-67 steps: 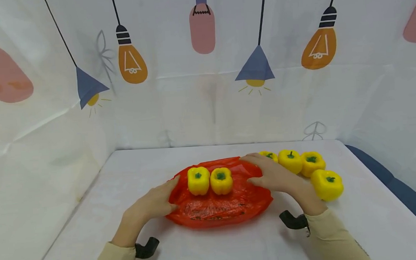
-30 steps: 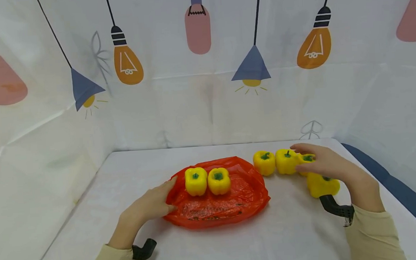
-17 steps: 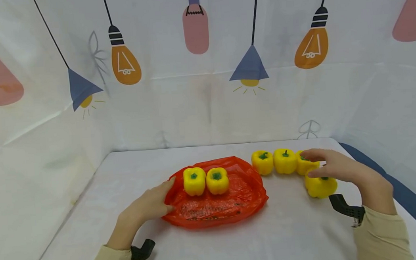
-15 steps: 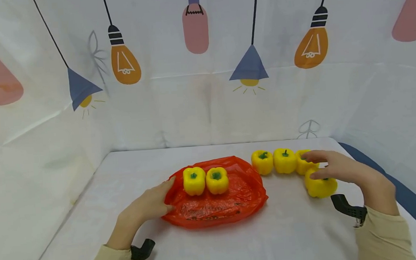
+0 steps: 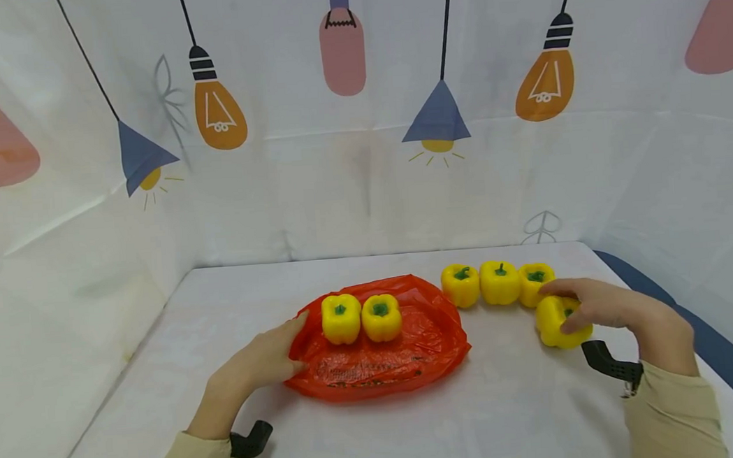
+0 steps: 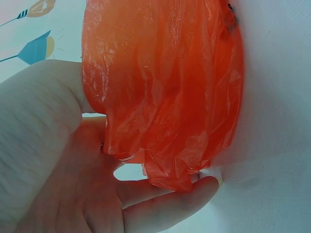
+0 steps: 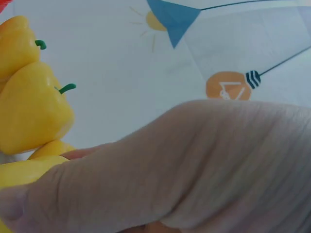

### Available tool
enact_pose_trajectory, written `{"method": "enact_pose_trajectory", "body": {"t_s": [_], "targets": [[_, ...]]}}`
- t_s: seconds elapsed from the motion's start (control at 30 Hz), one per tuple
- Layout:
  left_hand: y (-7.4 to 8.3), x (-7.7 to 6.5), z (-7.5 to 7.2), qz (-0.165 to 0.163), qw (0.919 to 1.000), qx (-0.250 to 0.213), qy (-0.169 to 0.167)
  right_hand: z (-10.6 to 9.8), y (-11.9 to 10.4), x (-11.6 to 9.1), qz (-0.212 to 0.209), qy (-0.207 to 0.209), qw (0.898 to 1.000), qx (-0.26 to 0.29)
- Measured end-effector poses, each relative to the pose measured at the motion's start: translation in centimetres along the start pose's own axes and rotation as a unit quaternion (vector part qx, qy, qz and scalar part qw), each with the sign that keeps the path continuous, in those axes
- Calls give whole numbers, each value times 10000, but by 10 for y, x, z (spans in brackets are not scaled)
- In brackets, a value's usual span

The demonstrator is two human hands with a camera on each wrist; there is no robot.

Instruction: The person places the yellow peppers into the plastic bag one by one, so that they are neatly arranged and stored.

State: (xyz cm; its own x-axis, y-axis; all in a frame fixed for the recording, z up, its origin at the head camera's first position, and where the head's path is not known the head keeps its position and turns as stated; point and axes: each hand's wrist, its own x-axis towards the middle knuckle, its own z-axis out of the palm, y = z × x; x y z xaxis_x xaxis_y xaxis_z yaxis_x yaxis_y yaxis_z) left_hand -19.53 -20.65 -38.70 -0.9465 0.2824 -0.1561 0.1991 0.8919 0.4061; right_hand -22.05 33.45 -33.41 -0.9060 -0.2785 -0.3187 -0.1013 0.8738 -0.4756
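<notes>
A red plastic bag (image 5: 406, 360) lies spread on the table, with two yellow bell peppers (image 5: 340, 320) (image 5: 381, 319) side by side on it. My left hand (image 5: 267, 357) holds the bag's left end; in the left wrist view the crumpled red plastic (image 6: 165, 97) passes between thumb and fingers. At the right, my right hand (image 5: 611, 306) grips the nearest yellow bell pepper (image 5: 551, 323) of a group, thumb across its near side and fingers behind it. The right wrist view shows the thumb against this pepper (image 7: 29, 170); the far fingers are mostly hidden.
Three more yellow bell peppers (image 5: 461, 286) (image 5: 500, 283) (image 5: 536, 282) stand in a row behind the gripped one, right of the bag. The white table (image 5: 367, 439) meets a cloth wall (image 5: 364, 194) printed with lamps at the back. Something dark blue (image 5: 726, 347) lies beyond the right edge.
My right hand has left the bag's right side, moved right over the pepper group and come down onto the nearest pepper. The left hand stays at the bag.
</notes>
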Motion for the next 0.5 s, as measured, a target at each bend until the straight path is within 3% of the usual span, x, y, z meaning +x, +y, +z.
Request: {"method": "enact_pose_trajectory", "body": {"t_s": [0.2,0.5], "targets": [[-1,1,0,66,10000,42,61,1,1,1,308,-78,9995,57],[-1,1,1,36,10000,31,46,3,-5,4,241,-1,9997,87]]}}
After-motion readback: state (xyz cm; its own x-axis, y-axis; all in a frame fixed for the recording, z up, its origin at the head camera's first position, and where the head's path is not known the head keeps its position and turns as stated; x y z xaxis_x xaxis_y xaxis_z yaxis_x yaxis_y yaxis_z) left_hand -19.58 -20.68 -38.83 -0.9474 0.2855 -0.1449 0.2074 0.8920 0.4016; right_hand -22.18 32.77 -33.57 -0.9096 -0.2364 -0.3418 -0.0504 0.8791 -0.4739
